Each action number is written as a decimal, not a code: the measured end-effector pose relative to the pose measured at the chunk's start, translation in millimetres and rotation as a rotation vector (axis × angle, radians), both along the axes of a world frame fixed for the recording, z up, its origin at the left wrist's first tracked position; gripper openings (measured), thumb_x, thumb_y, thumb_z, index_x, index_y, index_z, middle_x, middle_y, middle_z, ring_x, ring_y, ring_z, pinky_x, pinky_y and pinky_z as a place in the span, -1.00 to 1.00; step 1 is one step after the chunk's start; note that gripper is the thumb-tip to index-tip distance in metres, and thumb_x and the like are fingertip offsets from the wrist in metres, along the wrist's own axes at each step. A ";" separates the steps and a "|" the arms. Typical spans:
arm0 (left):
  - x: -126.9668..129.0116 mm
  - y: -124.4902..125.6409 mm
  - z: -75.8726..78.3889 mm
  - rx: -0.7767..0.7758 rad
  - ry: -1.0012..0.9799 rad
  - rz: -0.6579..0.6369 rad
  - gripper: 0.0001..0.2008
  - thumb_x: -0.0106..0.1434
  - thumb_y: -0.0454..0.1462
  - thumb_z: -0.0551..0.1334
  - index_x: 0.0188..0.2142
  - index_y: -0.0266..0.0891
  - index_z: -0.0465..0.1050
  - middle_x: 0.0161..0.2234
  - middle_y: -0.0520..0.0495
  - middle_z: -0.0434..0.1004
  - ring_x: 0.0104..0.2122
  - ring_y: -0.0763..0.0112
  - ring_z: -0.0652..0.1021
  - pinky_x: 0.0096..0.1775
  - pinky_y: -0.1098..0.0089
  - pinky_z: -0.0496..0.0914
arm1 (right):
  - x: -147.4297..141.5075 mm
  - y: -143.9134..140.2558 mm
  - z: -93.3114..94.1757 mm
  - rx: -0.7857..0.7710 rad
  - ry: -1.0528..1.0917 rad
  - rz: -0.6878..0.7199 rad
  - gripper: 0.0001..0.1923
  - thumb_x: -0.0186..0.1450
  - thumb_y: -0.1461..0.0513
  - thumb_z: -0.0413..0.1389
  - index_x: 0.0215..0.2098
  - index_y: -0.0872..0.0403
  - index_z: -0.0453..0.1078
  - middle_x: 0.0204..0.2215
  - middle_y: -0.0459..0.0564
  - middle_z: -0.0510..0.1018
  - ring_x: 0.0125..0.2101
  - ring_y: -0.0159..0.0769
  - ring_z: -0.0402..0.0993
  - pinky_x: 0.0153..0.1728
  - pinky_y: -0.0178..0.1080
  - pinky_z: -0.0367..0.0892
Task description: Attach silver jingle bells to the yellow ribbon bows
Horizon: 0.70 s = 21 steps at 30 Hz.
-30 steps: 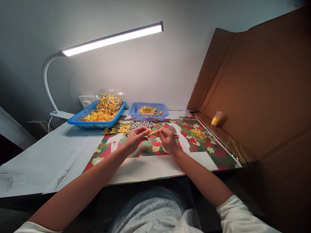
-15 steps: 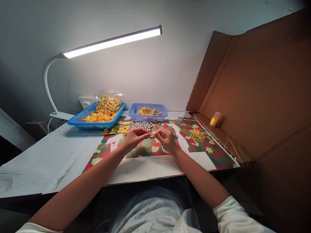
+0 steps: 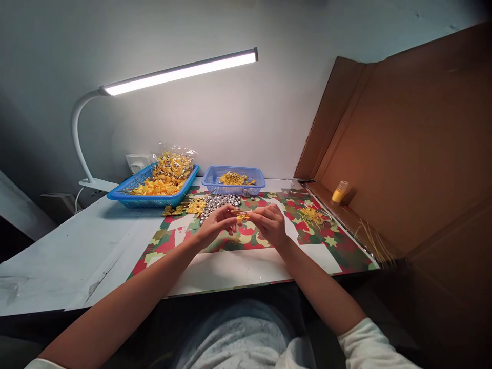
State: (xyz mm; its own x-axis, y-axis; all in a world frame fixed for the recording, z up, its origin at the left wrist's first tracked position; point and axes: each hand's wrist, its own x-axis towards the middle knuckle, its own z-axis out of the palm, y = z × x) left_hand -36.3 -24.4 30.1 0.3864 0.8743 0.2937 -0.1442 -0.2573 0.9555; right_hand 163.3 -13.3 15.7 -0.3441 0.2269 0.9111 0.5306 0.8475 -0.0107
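My left hand [image 3: 214,227] and my right hand [image 3: 269,223] meet over the red and green camouflage mat [image 3: 330,246]. Between their fingertips they pinch one small yellow ribbon bow [image 3: 242,216]. Just behind the hands lies a heap of small silver bells [image 3: 223,200], with loose yellow bows [image 3: 192,206] to its left. A tuft of thin yellow strings [image 3: 310,215] lies on the mat to the right of my right hand.
A large blue basket [image 3: 154,192] of yellow bows and a smaller blue basket [image 3: 234,180] stand at the back. A white desk lamp [image 3: 172,74] arches overhead. A cardboard wall [image 3: 403,143] rises at right, a small yellow bottle [image 3: 340,191] at its foot.
Both hands have stayed together on the yellow bow, with the fingers shifting slightly; the camera view has tilted a little.
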 end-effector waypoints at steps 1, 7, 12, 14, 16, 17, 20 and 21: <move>1.1 0.0 0.0 -0.034 0.003 -0.032 -0.66 0.06 -0.09 0.33 -0.25 -0.25 0.38 -0.45 -0.01 0.51 -0.57 0.50 0.45 -0.51 0.46 0.38 | 0.5 0.4 -0.3 -0.001 -0.022 0.010 -0.79 0.37 0.19 -0.01 -0.22 -0.07 0.48 -0.39 -0.12 0.61 -0.44 -0.36 0.39 -0.31 -0.19 0.19; 4.7 -2.0 1.3 0.115 0.009 0.136 -0.72 0.04 -0.12 0.36 -0.36 -0.28 0.46 -0.50 0.00 0.49 -0.56 0.53 0.44 -0.50 0.49 0.39 | -6.2 -3.8 3.2 -0.001 0.040 0.024 -0.91 0.32 0.23 0.06 -0.27 -0.03 0.42 -0.37 -0.10 0.59 -0.40 -0.36 0.43 -0.30 -0.22 0.24; 4.7 -5.4 -0.5 0.379 0.105 0.311 -0.81 0.10 -0.18 0.33 -0.39 -0.27 0.46 -0.50 0.01 0.47 -0.51 0.51 0.46 -0.46 0.50 0.42 | -13.1 -10.1 2.6 0.023 0.112 -0.114 -0.81 0.21 0.12 0.16 -0.46 0.02 0.29 -0.46 -0.06 0.49 -0.40 -0.30 0.35 -0.31 -0.18 0.18; 5.1 -6.4 -2.0 0.464 0.153 0.350 -0.84 0.12 -0.21 0.30 -0.37 -0.26 0.45 -0.51 0.02 0.46 -0.51 0.52 0.46 -0.46 0.50 0.43 | -15.4 -11.3 1.0 0.038 0.066 -0.139 -0.80 0.21 0.13 0.15 -0.48 0.02 0.25 -0.50 -0.08 0.46 -0.43 -0.31 0.31 -0.32 -0.18 0.13; 5.4 -6.8 -3.8 0.526 0.190 0.366 -0.87 0.14 -0.23 0.28 -0.36 -0.26 0.43 -0.50 0.02 0.46 -0.51 0.53 0.45 -0.45 0.51 0.43 | -17.3 -11.9 -0.2 0.014 0.033 -0.160 -0.82 0.21 0.15 0.12 -0.48 0.03 0.25 -0.53 -0.09 0.44 -0.44 -0.31 0.30 -0.32 -0.18 0.09; 5.5 -6.8 -4.7 0.550 0.205 0.371 -0.88 0.15 -0.24 0.28 -0.37 -0.26 0.43 -0.49 0.02 0.46 -0.50 0.53 0.45 -0.45 0.51 0.43 | -17.9 -12.1 -0.4 -0.011 0.025 -0.171 -0.83 0.21 0.16 0.10 -0.47 0.04 0.25 -0.54 -0.09 0.44 -0.44 -0.31 0.29 -0.32 -0.18 0.07; 5.4 -6.4 -6.3 0.582 0.236 0.363 -0.90 0.15 -0.26 0.26 -0.39 -0.26 0.42 -0.49 0.01 0.46 -0.50 0.53 0.45 -0.42 0.50 0.43 | -18.5 -12.4 -0.2 -0.080 0.005 -0.174 -0.87 0.25 0.21 0.02 -0.45 0.05 0.26 -0.54 -0.09 0.44 -0.44 -0.31 0.28 -0.31 -0.18 0.04; 5.4 -6.3 -6.2 0.577 0.237 0.357 -0.90 0.16 -0.26 0.26 -0.39 -0.26 0.42 -0.50 0.01 0.46 -0.50 0.52 0.45 -0.42 0.49 0.43 | -18.4 -12.6 0.1 -0.097 -0.002 -0.165 -0.87 0.26 0.23 -0.01 -0.45 0.05 0.26 -0.53 -0.08 0.45 -0.44 -0.31 0.28 -0.30 -0.18 0.04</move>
State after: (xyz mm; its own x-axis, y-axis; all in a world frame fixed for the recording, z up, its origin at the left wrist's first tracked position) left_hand -30.9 -30.7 23.9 0.2169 0.6900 0.6906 0.2374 -0.7234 0.6483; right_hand 144.9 -25.9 15.8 -0.2966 0.3667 0.8818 0.6622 0.7443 -0.0868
